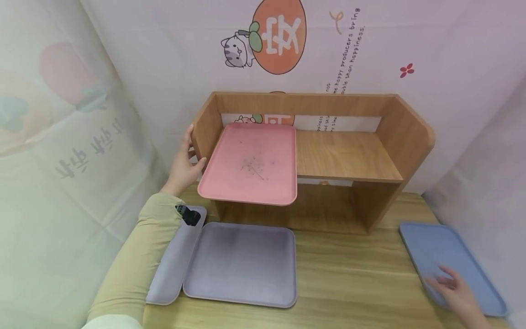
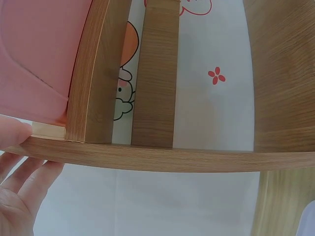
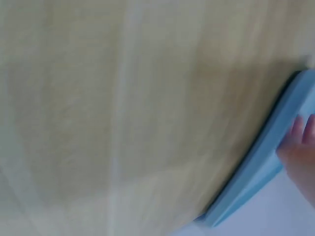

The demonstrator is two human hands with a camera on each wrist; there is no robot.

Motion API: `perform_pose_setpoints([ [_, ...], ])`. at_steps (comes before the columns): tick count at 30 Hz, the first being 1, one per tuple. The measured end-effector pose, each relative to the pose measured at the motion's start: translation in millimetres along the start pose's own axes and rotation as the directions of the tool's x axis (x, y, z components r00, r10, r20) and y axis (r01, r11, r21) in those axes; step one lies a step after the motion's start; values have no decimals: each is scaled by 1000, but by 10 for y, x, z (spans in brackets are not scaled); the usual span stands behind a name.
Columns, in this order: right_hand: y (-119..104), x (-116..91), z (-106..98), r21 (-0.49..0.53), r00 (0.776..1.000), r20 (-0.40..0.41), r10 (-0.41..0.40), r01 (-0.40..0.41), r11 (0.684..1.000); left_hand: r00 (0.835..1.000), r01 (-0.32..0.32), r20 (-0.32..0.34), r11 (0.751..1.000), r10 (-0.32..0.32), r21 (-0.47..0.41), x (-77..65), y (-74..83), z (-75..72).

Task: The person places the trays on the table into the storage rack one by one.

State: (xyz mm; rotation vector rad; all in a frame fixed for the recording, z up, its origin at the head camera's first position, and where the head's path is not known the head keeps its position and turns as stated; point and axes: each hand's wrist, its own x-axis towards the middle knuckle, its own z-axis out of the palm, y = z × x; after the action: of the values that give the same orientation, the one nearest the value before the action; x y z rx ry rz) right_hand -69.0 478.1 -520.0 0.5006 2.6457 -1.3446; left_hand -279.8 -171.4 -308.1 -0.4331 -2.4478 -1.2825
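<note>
My left hand [image 1: 183,164] grips the left side panel of a wooden desktop shelf [image 1: 349,153]. In the left wrist view its thumb [image 2: 15,132] is on the inner side and its fingers [image 2: 37,179] are on the outer side. A pink tray [image 1: 250,160] with a dark plant print lies on the shelf's upper board, its front end jutting past the edge. At the far right, my right hand [image 1: 454,290] is over the near left part of a blue tray [image 1: 452,251], fingers loosely bent and blurred. Whether it touches the tray is unclear.
A grey-lilac tray [image 1: 242,265] lies on the wood-grain table [image 1: 349,278] before the shelf. Another lilac tray [image 1: 172,260] lies to its left, partly under my left forearm. Printed cloth [image 1: 164,55] hangs behind and at both sides.
</note>
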Motion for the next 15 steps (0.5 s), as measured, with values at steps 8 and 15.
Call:
perform_pose_setpoints([
  [8, 87, 17, 36, -229, 999, 38, -31, 39, 973, 1000, 9, 1, 1000, -8, -4, -2, -16, 8],
  [15, 38, 40, 123, -257, 997, 69, -39, 56, 965, 1000, -5, -2, 1000, 5, -16, 5, -16, 11],
])
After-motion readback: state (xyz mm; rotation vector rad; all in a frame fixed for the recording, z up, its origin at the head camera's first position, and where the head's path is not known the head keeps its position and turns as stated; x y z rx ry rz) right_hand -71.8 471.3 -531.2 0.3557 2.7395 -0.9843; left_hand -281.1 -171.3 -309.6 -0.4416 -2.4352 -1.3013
